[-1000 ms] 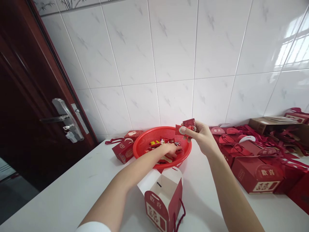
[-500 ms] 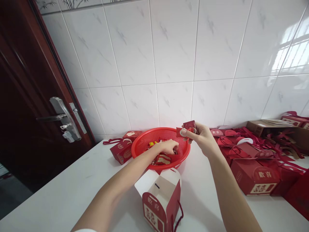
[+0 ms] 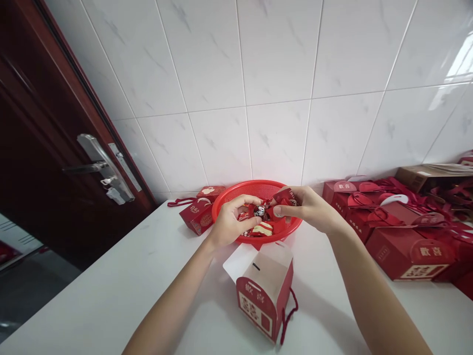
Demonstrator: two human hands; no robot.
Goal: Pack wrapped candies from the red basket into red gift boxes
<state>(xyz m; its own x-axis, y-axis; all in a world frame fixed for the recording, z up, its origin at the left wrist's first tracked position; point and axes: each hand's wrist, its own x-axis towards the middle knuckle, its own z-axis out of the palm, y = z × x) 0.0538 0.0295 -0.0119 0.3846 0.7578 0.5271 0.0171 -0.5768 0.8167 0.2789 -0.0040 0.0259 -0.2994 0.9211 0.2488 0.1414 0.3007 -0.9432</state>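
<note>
My left hand is above the near left part of a red plastic basket, with thumb and fingers closed around a candy in a dark, shiny wrapper. Close beside it, my right hand pinches red candy packets over the basket's right side. Below the hands, wrapped sweets lie in the basket, among them a red-and-cream packet. In front of the basket stands a red gift box with its white-lined flaps spread and a dark red cord at its side.
Two closed red boxes sit left of the basket. Many red boxes with ribbons crowd the right side, near a brown carton. A tiled wall rises behind the white table; a dark door is left.
My left hand has come up from inside the basket with the dark-wrapped candy and is now near my right hand. My right hand has moved lower, still holding the red packets. The view has shifted.
</note>
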